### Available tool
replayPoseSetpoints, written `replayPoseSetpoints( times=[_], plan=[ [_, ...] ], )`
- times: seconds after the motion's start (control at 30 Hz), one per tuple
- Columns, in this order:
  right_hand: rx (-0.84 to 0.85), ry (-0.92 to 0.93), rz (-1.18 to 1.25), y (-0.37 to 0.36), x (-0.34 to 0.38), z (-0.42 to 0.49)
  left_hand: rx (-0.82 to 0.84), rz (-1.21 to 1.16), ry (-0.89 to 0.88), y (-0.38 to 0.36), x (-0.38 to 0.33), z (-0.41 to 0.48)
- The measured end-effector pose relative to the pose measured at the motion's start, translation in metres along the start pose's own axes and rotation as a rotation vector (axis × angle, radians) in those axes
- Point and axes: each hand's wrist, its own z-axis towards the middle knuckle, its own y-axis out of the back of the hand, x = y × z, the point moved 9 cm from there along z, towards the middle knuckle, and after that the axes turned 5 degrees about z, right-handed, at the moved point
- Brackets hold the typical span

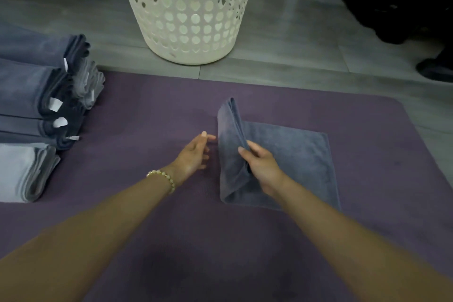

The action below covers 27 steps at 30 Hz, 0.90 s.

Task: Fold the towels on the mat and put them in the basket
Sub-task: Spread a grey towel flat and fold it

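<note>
A blue-grey towel (299, 157) lies on the purple mat (152, 115), right of centre, partly folded. Its left edge is lifted into an upright flap. My right hand (262, 167) pinches that raised flap between thumb and fingers. My left hand (195, 154), with a bead bracelet on the wrist, hovers just left of the towel with relaxed fingers and holds nothing. The white basket (188, 7) with heart-shaped holes stands on the floor beyond the mat's far edge.
A pile of folded grey and blue towels (36, 105) lies at the mat's left edge. Grey floor tiles surround the mat. Dark objects (397, 2) sit at the far right.
</note>
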Motion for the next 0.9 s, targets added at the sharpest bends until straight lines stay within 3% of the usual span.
replayPoseSetpoints(
  times=[0.07, 0.17, 0.27, 0.37, 0.43, 0.53, 0.63, 0.8, 0.9],
  plan=[
    [-0.011, 0.021, 0.004, 0.040, 0.009, -0.004, -0.007, 0.280, -0.212, -0.021, -0.018, 0.004],
    [-0.034, 0.040, 0.037, 0.108, 0.017, -0.018, 0.105, 0.596, -0.375, -0.075, -0.032, 0.004],
    [-0.077, -0.041, 0.114, 0.161, -0.005, -0.029, 0.208, 0.979, -0.434, -0.128, -0.028, 0.002],
    [-0.095, -0.193, 0.112, 0.187, -0.040, -0.029, 0.236, 1.206, -0.389, -0.157, -0.009, 0.003],
    [-0.111, -0.255, 0.098, 0.192, -0.051, -0.023, 0.189, 1.249, -0.378, -0.163, -0.001, 0.005],
    [-0.206, -0.208, 0.124, 0.193, -0.045, -0.002, 0.065, 1.124, -0.424, -0.158, -0.011, 0.009],
    [-0.337, -0.052, 0.010, 0.192, -0.025, 0.018, 0.015, 1.023, -0.445, -0.150, -0.018, 0.016],
    [-0.411, 0.325, -0.198, 0.189, 0.028, 0.022, 0.008, 1.044, -0.459, -0.154, -0.030, 0.036],
    [-0.514, 0.381, -0.314, 0.210, 0.037, 0.020, 0.022, 1.097, -0.479, -0.168, -0.038, 0.046]
  ],
)
